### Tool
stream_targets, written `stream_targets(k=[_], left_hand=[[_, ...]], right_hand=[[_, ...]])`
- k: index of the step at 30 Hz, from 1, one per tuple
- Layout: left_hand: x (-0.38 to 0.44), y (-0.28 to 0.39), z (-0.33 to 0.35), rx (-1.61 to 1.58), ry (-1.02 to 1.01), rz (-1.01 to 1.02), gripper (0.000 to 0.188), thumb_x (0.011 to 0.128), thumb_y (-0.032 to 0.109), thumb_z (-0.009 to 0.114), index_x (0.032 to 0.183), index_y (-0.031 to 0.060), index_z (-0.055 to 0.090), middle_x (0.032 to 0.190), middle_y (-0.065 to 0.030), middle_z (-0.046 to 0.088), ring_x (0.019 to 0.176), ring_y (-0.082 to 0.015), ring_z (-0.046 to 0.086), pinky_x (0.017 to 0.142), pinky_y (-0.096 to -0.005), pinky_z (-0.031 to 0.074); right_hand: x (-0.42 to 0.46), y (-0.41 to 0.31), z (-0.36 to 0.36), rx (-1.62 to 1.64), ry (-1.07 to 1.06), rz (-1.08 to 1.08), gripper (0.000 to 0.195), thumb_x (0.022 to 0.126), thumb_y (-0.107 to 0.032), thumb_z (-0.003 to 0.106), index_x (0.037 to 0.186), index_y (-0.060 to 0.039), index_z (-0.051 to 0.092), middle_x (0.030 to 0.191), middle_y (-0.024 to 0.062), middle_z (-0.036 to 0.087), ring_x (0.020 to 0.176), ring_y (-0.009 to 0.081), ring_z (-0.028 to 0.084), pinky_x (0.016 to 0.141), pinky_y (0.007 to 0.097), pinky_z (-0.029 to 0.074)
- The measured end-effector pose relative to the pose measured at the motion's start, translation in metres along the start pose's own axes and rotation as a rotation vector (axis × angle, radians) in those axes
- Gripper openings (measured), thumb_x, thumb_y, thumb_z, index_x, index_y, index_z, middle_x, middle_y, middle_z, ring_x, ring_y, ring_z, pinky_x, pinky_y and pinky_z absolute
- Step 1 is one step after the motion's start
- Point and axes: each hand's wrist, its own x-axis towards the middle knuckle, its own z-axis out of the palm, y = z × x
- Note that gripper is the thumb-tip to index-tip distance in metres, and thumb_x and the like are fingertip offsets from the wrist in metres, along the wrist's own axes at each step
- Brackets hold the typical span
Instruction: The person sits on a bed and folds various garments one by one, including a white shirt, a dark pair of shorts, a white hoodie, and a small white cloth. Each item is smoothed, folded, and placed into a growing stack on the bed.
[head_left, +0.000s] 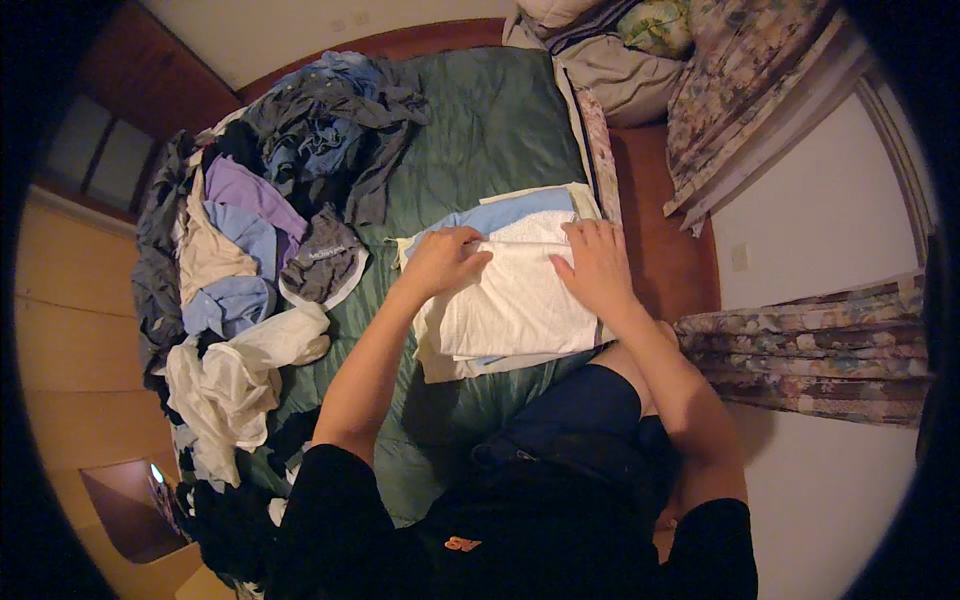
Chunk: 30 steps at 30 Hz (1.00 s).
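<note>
A white cloth garment (517, 300), folded into a rough rectangle, lies in front of me on the bed. My left hand (448, 259) is at the left end of its far folded edge, fingers beyond the fold and thumb on the near side. At the right end of that edge, my right hand (598, 262) holds the cloth in the same way. Beneath the white garment is a stack of folded cloth, with a light blue piece (525, 206) and a pale yellow piece (586, 201) showing past its far side.
A green quilted cover (487, 120) spreads over the bed. Along its left lie loose clothes: a dark grey heap (390, 105), a purple garment (251, 191), grey shorts (322, 259) and a crumpled white garment (232, 382). Floral curtains (810, 352) hang at right.
</note>
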Motion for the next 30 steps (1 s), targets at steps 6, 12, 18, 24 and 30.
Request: stream_targets(k=[6,12,18,24,30], left_hand=[[-0.003,-0.028,-0.006,-0.095,-0.058,-0.042,0.043,0.079,0.040,0.078,0.093,0.0006,0.070,0.088,-0.0132,0.070,0.078,-0.0271,0.067,0.070,-0.0349,0.050],[-0.025,-0.038,0.009,-0.582,-0.087,-0.333,0.039,0.083,0.032,0.080,0.106,0.0040,0.066,0.091,-0.0043,0.068,0.081,-0.0120,0.060,0.069,-0.0305,0.049],[-0.062,-0.025,0.031,-0.787,0.046,-0.443,0.052,0.088,0.028,0.075,0.124,-0.0035,0.056,0.111,-0.0077,0.067,0.099,-0.0151,0.062,0.089,-0.0303,0.049],[-0.086,-0.030,0.060,-0.743,0.366,-0.174,0.044,0.099,0.021,0.057,0.133,-0.0040,0.043,0.112,-0.0097,0.064,0.106,-0.0184,0.059,0.095,-0.0343,0.046],[-0.087,0.012,0.024,-0.606,0.405,-0.539,0.039,0.094,0.012,0.060,0.128,-0.0002,0.047,0.124,-0.0206,0.056,0.114,-0.0288,0.057,0.094,-0.0398,0.044]], right_hand=[[0.015,0.058,0.026,0.349,-0.225,0.218,0.039,0.088,-0.040,0.068,0.086,-0.0014,0.064,0.088,0.0215,0.064,0.088,0.0393,0.061,0.076,0.0469,0.046],[0.004,0.043,0.044,0.531,-0.113,0.534,0.046,0.089,-0.045,0.067,0.086,0.0014,0.062,0.089,0.0256,0.065,0.083,0.0425,0.063,0.072,0.0483,0.047],[-0.033,0.033,0.049,0.446,-0.023,0.372,0.042,0.095,-0.042,0.058,0.094,0.0008,0.056,0.099,0.0242,0.065,0.090,0.0426,0.061,0.077,0.0496,0.046],[0.000,-0.013,0.009,0.420,0.022,0.431,0.030,0.100,-0.032,0.053,0.098,-0.0022,0.050,0.090,0.0238,0.065,0.084,0.0474,0.061,0.072,0.0545,0.045],[0.043,0.002,0.039,0.345,0.004,0.415,0.021,0.100,-0.024,0.054,0.102,-0.0028,0.052,0.086,0.0219,0.063,0.082,0.0449,0.061,0.071,0.0533,0.046]])
